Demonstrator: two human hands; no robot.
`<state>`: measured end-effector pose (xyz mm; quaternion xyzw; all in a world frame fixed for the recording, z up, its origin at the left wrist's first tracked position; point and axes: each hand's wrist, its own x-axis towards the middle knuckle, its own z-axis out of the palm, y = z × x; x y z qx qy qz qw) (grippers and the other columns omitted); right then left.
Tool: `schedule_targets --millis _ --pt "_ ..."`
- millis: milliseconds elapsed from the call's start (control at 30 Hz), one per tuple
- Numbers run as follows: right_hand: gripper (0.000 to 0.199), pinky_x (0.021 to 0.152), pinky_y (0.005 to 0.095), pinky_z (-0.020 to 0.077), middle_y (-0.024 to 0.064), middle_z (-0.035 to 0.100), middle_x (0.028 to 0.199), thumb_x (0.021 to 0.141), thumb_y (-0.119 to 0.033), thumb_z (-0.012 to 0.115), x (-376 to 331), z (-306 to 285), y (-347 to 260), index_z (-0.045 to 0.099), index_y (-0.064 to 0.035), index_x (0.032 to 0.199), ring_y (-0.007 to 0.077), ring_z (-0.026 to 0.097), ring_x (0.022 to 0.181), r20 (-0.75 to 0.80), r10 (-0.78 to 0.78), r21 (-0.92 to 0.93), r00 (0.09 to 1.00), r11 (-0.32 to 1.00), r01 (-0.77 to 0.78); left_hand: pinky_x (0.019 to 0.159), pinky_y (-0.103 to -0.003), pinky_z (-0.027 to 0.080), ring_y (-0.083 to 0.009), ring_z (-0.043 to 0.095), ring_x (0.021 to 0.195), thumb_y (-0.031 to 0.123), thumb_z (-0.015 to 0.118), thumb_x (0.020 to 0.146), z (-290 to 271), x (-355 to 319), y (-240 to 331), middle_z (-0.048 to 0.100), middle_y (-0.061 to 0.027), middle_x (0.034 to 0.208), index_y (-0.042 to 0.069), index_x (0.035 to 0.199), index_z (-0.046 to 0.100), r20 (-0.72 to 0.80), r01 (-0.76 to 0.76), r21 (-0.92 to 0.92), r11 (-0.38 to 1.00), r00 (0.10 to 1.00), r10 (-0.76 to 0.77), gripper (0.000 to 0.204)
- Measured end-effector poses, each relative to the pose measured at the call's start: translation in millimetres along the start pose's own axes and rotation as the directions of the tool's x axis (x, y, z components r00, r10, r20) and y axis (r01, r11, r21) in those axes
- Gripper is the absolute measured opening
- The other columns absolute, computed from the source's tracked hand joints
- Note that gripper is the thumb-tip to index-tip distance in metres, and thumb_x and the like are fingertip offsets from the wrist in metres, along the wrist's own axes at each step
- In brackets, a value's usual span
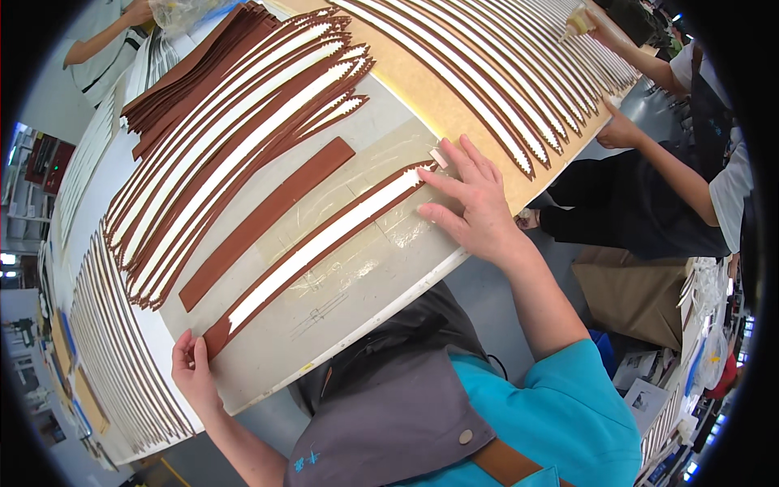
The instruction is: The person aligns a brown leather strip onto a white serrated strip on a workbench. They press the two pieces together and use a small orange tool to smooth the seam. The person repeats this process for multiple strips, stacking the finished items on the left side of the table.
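Observation:
A brown leather-like strip with a white layer along its middle [329,242] lies slantwise on the grey work mat [357,302]. My left hand [195,373] pinches its bare brown near-left end between thumb and fingers. At the strip's far-right, notched end rests my right hand [473,199], fingers spread and stretched out, the fingertips on or close to the white layer. A small pale piece [439,157] sits beside those fingers; whether they touch it I cannot tell. Just beyond, a plain brown strip [268,221] lies flat, apart from both hands.
A pile of brown-and-white strips [235,166] and a stack of plain dark brown strips [199,77] lie beyond. More strips line a tan board [487,154] at the right. There, a co-worker's hand [621,126] touches the board edge and another holds a small bottle [578,22].

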<state>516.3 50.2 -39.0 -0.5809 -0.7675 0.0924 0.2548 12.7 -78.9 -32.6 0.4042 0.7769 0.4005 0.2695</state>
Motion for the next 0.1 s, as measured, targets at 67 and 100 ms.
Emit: schedule_targets --millis 67,100 --pt "0.049 0.123 0.0551 0.0242 0.0213 0.045 0.162 0.090 -0.042 0.080 0.8 0.5 2.0 0.075 -0.0195 0.133 0.0432 0.030 0.155 0.000 0.009 0.020 1.000 1.000 -0.008 0.093 -0.027 0.047 -0.0112 0.061 0.102 0.017 0.074 0.100 -0.2 -0.4 3.1 0.068 -0.0043 0.110 0.002 0.139 0.062 0.017 -0.002 0.101 0.995 1.000 0.000 0.043" --pt "0.049 0.123 0.0550 0.0237 0.0213 0.045 0.162 0.089 -0.041 0.081 1.2 0.0 2.0 0.074 -0.0198 0.133 0.0435 0.030 0.156 0.001 0.016 0.035 1.000 0.999 -0.016 0.096 -0.030 0.048 -0.0121 0.061 0.105 0.017 0.075 0.100 -1.9 0.3 0.3 0.068 -0.0044 0.112 0.004 0.141 0.062 0.028 -0.009 0.134 0.991 1.000 0.005 0.045"
